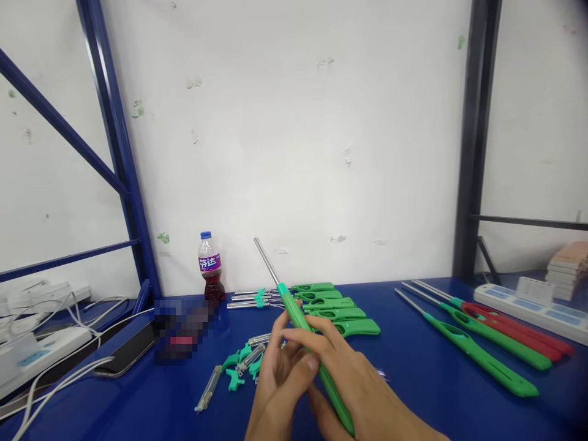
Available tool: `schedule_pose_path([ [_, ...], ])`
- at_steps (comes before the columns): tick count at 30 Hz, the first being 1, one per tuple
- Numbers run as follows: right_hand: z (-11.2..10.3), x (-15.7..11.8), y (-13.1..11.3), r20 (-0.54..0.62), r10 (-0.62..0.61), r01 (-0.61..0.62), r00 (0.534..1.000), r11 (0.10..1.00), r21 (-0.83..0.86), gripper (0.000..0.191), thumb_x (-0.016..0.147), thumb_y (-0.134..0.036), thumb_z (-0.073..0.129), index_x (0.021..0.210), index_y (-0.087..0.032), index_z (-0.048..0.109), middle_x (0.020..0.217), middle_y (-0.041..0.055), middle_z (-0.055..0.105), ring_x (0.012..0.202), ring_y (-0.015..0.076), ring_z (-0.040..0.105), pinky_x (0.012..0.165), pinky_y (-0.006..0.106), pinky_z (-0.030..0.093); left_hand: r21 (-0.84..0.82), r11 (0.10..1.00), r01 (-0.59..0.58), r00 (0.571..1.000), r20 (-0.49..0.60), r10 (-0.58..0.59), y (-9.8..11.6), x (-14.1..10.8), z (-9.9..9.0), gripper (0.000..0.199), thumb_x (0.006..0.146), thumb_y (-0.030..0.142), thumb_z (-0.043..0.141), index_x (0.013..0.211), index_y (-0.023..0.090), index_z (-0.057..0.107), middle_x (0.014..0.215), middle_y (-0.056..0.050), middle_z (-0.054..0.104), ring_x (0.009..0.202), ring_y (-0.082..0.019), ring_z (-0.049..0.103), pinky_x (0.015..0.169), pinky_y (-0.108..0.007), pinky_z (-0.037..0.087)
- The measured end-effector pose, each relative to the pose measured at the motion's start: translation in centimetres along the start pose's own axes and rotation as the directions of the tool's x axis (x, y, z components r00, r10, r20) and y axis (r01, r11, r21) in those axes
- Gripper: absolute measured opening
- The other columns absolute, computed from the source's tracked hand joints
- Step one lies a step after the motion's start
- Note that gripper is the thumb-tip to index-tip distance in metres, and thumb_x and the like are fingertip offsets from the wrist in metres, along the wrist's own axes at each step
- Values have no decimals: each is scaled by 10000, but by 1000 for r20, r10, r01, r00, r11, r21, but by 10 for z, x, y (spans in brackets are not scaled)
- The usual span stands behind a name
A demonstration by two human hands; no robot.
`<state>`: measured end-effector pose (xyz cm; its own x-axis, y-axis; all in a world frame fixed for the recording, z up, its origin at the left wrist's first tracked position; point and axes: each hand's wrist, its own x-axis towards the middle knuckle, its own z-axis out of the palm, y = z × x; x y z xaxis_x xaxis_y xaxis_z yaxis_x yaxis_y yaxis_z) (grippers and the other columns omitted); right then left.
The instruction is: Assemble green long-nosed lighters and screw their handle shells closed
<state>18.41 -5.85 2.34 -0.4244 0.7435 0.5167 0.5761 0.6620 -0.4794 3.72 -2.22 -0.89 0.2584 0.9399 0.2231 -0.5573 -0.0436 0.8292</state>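
A green long-nosed gas lighter with a metal tube slants up and to the left in front of me, held in both hands. My left hand is closed about its middle from the left, thumb bent across the front. My right hand wraps the handle from the right, its fingers over the upper side. The trigger area is hidden by my fingers. Behind my hands lie several green handle shells and metal tubes with teal collars and wires. Left of my hands are teal triggers and clear fuel tanks.
Green lighters and red ones lie at the right, beside a white power strip. A drink bottle stands near the wall. At the left are a phone, white cables and a blue rack post.
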Motion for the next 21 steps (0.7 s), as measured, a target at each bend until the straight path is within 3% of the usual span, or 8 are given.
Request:
schedule_pose_path([
  [3, -4, -2, -1, -19, 14, -14, 1000, 1000, 20, 844, 948, -129, 537, 1623, -512, 208, 1686, 37, 410, 1270, 255, 697, 972, 413, 607, 66, 998, 7, 1000, -11, -6, 5, 0, -2, 1076, 783, 461, 926, 1668, 278, 341, 1268, -118, 766, 1148, -310, 728, 922, -339, 553],
  [6, -12, -6, -2, -14, 59, -59, 998, 998, 18, 827, 969, -256, 623, 1643, -489, 204, 1727, 27, 355, 1457, 283, 552, 1073, 423, 558, 165, 986, -17, 999, -40, 24, 15, -1, -1, 1012, 806, 458, 903, 1644, 259, 372, 1138, -102, 787, 930, -253, 742, 695, -275, 513],
  [8, -17, -8, -2, -29, 136, -136, 990, 991, 10, 764, 993, -370, 634, 1649, -451, 250, 1707, 64, 382, 1360, 287, 622, 1047, 441, 565, 203, 978, -48, 995, -75, 64, 23, -2, 2, 998, 794, 451, 909, 1618, 228, 393, 1064, -100, 791, 955, -264, 735, 680, -269, 501],
  [11, -22, -8, -2, -29, 269, -269, 963, 963, 2, 749, 989, -505, 651, 1652, -403, 317, 1479, 99, 621, 1013, 254, 732, 889, 426, 593, 260, 961, -96, 984, -122, 131, 33, -1, 8, 953, 772, 442, 929, 1551, 219, 427, 964, -72, 783, 933, -259, 742, 690, -272, 514],
  [14, -25, -5, 1, -9, 286, -286, 958, 958, 12, 490, 1004, -477, 641, 1477, -356, 594, 1123, 36, 780, 836, 222, 709, 780, 359, 542, 334, 931, -147, 970, -134, 201, 36, 0, 8, 755, 783, 475, 919, 1364, 226, 505, 880, -18, 762, 726, -187, 715, 621, -248, 509],
  [16, -28, -3, 5, -42, 268, -266, 962, 963, 49, 296, 1049, -462, 583, 1272, -332, 729, 972, 2, 791, 777, 194, 686, 727, 321, 500, 409, 899, -155, 968, -120, 221, 38, 0, 6, 578, 833, 549, 859, 1192, 209, 561, 831, -15, 754, 622, -158, 677, 583, -245, 512],
  [18, -32, -3, 11, -107, 276, -265, 955, 958, 106, 316, 1073, -511, 548, 1191, -308, 759, 868, -13, 770, 705, 168, 657, 673, 298, 475, 454, 877, -154, 970, -101, 222, 40, -1, 4, 511, 883, 617, 779, 1104, 194, 599, 781, -29, 748, 602, -172, 684, 557, -252, 515],
  [21, -38, -5, 19, -152, 325, -292, 933, 934, 208, 427, 1053, -607, 555, 1225, -270, 755, 787, -20, 722, 623, 146, 626, 615, 279, 475, 427, 890, -160, 964, -127, 234, 44, -3, 6, 543, 893, 617, 758, 1197, 184, 634, 738, -29, 737, 611, -196, 717, 489, -226, 470],
])
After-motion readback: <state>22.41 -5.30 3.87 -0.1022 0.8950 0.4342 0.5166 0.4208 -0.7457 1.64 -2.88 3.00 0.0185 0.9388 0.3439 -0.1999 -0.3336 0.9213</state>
